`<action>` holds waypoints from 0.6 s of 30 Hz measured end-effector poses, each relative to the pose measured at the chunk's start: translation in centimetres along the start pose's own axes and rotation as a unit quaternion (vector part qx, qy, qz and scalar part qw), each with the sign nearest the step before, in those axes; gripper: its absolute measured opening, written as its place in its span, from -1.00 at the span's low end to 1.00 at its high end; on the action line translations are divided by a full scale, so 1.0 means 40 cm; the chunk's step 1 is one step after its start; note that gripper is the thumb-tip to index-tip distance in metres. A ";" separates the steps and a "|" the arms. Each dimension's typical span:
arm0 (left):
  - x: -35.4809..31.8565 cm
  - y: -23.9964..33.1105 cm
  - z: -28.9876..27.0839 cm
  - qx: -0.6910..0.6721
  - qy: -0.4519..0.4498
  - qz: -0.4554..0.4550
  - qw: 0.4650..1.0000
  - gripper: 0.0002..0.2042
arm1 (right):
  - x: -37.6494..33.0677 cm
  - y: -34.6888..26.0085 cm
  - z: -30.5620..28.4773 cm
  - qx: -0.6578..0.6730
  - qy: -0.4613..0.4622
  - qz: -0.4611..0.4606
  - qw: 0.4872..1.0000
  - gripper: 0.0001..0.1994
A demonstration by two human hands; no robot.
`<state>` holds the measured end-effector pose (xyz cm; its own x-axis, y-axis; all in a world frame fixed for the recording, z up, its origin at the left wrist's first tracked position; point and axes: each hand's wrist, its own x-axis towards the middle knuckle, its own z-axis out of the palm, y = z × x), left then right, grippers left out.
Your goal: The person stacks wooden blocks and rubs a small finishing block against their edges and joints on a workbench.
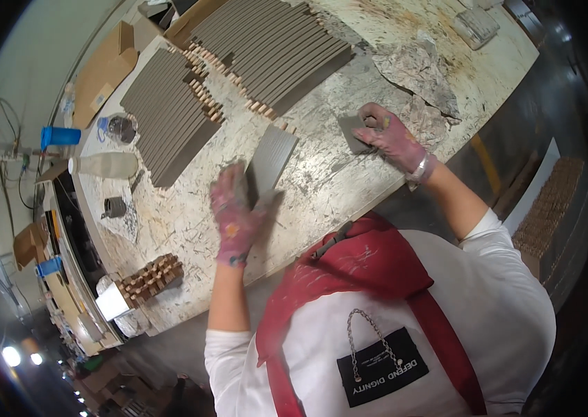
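- The left hand (235, 219) in a pink glove holds a flat grey wooden strip (271, 161) on the speckled board table (321, 187).
- The right hand (392, 139) presses a small grey sanding pad (351, 132) on that table.

One view only, from the head, looking steeply down over the person's own chest and red apron (377, 271) onto the workbench (321, 187). It sits close: the forearms rise from the lower edge, and the bench runs diagonally from lower left to upper right. The fisheye bends the bench edges, dark rim at the corners. Far left, the shop floor curves away, small and distant.
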<state>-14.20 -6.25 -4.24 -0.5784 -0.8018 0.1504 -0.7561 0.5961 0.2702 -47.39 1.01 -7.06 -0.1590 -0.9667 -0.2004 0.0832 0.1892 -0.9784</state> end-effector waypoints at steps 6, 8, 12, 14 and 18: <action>-0.050 0.008 0.079 -0.074 0.003 -0.024 0.997 -0.33 | 0.038 0.025 0.068 0.187 -0.036 0.102 0.976 -0.62; -0.078 0.013 0.054 -0.101 -0.033 -0.011 0.994 -0.35 | 0.024 0.021 0.086 0.257 -0.016 0.152 0.954 -0.65; -0.124 0.007 0.060 -0.100 -0.008 0.006 0.995 -0.37 | 0.010 0.048 0.108 0.321 -0.047 0.183 0.928 -0.64; -0.136 -0.006 0.063 -0.088 -0.001 0.013 0.996 -0.37 | 0.007 0.061 0.119 0.355 -0.063 0.177 0.916 -0.59; -0.162 -0.029 0.062 -0.080 0.004 0.023 0.997 -0.38 | 0.001 0.059 0.139 0.365 -0.073 0.180 0.910 -0.57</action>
<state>-10.31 -1.64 -7.90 -0.6082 -0.7747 0.1728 -0.6705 0.6180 0.4106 -41.72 0.48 -9.10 0.1356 -0.8873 -0.4408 0.7450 0.3846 -0.5450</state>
